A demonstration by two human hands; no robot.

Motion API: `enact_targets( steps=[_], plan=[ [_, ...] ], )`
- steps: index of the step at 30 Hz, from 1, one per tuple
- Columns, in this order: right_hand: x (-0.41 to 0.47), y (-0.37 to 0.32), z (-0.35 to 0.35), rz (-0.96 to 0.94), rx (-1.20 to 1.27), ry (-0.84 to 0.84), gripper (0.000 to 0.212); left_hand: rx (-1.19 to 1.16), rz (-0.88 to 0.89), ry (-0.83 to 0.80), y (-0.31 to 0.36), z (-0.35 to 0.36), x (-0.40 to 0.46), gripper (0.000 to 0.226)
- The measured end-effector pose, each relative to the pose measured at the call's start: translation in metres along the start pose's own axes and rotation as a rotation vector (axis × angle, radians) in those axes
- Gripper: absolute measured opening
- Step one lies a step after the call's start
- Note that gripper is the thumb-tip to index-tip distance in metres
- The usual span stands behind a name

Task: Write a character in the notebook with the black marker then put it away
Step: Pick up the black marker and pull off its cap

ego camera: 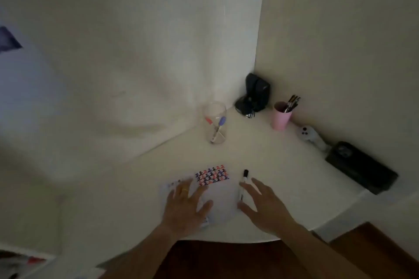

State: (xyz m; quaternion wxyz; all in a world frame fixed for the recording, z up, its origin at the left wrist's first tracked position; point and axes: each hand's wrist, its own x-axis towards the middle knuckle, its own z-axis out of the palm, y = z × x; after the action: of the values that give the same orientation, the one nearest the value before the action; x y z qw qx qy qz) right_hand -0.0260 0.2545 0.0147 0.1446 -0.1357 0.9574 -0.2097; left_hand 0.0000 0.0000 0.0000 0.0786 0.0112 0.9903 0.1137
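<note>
The notebook (217, 197) lies open on the white table, its upper part filled with rows of red, blue and black characters. My left hand (184, 208) rests flat on its left side, fingers spread, a ring on one finger. The black marker (243, 184) lies on the table just right of the notebook, its black cap pointing away from me. My right hand (263, 206) hovers open beside the marker, with forefinger and thumb on either side of its near end. I cannot tell whether they touch it.
A clear glass jar (215, 123) with a red and a blue marker stands behind the notebook. A pink cup (281, 118) of pens, a black device (255, 95), a white controller (313, 137) and a black case (360, 166) line the right wall.
</note>
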Motion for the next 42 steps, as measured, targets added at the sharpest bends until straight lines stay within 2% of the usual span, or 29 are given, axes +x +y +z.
enact_targets(
  steps=[2, 4, 8, 10, 17, 21, 25, 30, 38, 42],
  plan=[
    [0.022, 0.020, 0.034, -0.005, -0.026, 0.009, 0.090, 0.001, 0.006, 0.005, -0.006, 0.040, 0.012, 0.086],
    [0.042, 0.037, 0.065, -0.049, -0.093, 0.029, 0.087, 0.064, 0.023, 0.005, -0.013, 0.078, 0.020, 0.075],
    [0.054, 0.062, 0.114, -0.201, -0.243, 0.146, 0.077, 0.110, 0.083, 0.191, -0.023, 0.123, 0.021, 0.072],
    [0.055, 0.067, 0.122, -0.215, -0.252, 0.166, 0.075, 0.112, 0.089, 0.238, -0.026, 0.132, 0.022, 0.074],
    [0.050, 0.065, 0.130, -0.268, -0.214, 0.292, 0.068, 0.096, 0.078, 0.290, -0.022, 0.136, 0.019, 0.078],
    [0.047, 0.068, 0.136, -0.284, -0.130, 0.509, 0.042, 0.080, 0.084, 0.305, -0.021, 0.136, 0.014, 0.072],
    [0.037, 0.073, 0.141, -0.271, -0.051, 0.704, 0.012, 0.070, 0.155, 0.480, -0.024, 0.138, 0.006, 0.057],
    [0.025, 0.066, 0.143, -0.212, 0.043, 0.775, 0.019, 0.137, 0.139, 0.577, -0.021, 0.136, -0.006, 0.037],
    [0.035, 0.072, 0.145, -0.209, 0.096, 0.865, 0.015, 0.115, 0.150, 0.631, -0.027, 0.144, 0.004, 0.035],
    [0.041, 0.077, 0.144, -0.256, 0.114, 0.906, 0.014, 0.052, 0.165, 0.606, -0.026, 0.144, 0.011, 0.037]
  ],
)
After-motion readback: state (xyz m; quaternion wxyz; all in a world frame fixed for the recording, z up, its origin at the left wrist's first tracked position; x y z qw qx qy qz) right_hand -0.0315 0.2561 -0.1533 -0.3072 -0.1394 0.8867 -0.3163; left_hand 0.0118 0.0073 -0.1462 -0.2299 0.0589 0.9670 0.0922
